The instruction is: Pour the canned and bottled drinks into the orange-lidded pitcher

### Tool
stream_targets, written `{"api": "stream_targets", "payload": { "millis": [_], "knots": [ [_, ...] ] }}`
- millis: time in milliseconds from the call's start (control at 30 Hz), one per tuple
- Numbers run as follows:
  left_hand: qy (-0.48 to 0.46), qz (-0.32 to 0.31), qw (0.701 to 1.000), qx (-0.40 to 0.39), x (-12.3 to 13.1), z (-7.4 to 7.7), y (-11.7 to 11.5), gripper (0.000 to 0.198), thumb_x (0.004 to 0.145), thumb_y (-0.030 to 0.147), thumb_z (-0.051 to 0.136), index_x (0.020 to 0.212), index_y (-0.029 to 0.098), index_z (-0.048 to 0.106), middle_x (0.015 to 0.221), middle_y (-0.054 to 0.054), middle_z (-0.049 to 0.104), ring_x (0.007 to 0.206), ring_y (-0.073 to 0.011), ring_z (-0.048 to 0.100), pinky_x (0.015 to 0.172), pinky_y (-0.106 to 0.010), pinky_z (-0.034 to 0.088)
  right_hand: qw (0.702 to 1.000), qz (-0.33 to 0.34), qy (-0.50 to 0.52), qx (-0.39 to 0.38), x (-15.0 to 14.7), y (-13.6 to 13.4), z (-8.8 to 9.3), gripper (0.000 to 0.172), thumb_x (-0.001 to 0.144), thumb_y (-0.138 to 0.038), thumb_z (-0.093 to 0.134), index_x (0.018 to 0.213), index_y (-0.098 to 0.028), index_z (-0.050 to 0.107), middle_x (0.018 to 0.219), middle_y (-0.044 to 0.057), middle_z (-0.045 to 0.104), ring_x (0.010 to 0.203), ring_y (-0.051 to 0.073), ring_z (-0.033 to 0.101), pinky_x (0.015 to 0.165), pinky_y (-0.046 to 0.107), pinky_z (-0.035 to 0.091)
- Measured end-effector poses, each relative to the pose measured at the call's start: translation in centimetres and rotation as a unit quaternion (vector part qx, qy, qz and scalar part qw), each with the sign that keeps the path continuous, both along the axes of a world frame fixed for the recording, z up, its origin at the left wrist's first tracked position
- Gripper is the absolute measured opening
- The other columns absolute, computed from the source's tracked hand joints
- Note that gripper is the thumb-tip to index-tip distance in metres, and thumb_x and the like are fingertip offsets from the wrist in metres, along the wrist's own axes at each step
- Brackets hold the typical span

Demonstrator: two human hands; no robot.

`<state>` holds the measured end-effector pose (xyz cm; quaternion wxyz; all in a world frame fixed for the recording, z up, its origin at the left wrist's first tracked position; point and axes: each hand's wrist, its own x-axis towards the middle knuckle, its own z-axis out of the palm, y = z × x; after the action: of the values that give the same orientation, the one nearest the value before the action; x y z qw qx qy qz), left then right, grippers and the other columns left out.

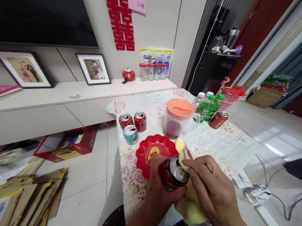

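Note:
My left hand [158, 187] is wrapped round a dark red drink can [167, 179], its opened top tilted up toward me. Pinched in my right hand [210, 183] is a soft yellow cloth [191, 212], and its upper end touches the can's rim by the opening. Just behind the can lies a red scalloped plate [145, 153] with a yellow print. Left of the plate stand two red cans [140, 122] and a green can [131, 135], all with opened tops. A clear pitcher [175, 125] with an orange lid stands behind the plate.
Green-capped bottles [208, 108], another red can [218, 120] and pink mesh baskets [229, 98] stand at the right of the flowered tablecloth [133, 170]. Flattened cardboard [32, 201] and a red box [74, 146] lie on the floor at left. Power strips [257, 195] lie at right.

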<state>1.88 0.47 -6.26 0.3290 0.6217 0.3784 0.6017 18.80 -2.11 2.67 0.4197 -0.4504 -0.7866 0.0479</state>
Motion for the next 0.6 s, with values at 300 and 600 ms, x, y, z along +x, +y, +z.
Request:
{"api": "stream_targets", "payload": {
  "millis": [300,600],
  "knots": [
    [0.05,0.112,0.99,0.062,0.6,-1.0,-0.6,0.073,0.074,0.026,0.09,0.139,0.032,0.056,0.126,-0.009,0.064,0.109,-0.0321,0.071,0.091,-0.048,0.067,0.995,-0.051,-0.081,0.014,-1.2,-0.1,1.8,0.027,0.124,-0.016,0.035,0.108,-0.015,0.057,0.097,0.003,0.051,0.082,0.011,0.057,0.071,0.023,0.045],
    [0.026,0.061,0.997,0.036,0.1,0.3,0.1,0.076,0.07,0.032,0.099,0.135,0.035,0.06,0.113,-0.004,0.068,0.097,-0.0293,0.071,0.084,-0.045,0.066,0.993,-0.075,0.084,-0.02,0.3,-0.3,1.7,0.02,0.121,-0.014,0.048,0.11,-0.017,0.064,0.104,-0.001,0.059,0.093,0.006,0.059,0.081,0.012,0.044]
  ]
}}
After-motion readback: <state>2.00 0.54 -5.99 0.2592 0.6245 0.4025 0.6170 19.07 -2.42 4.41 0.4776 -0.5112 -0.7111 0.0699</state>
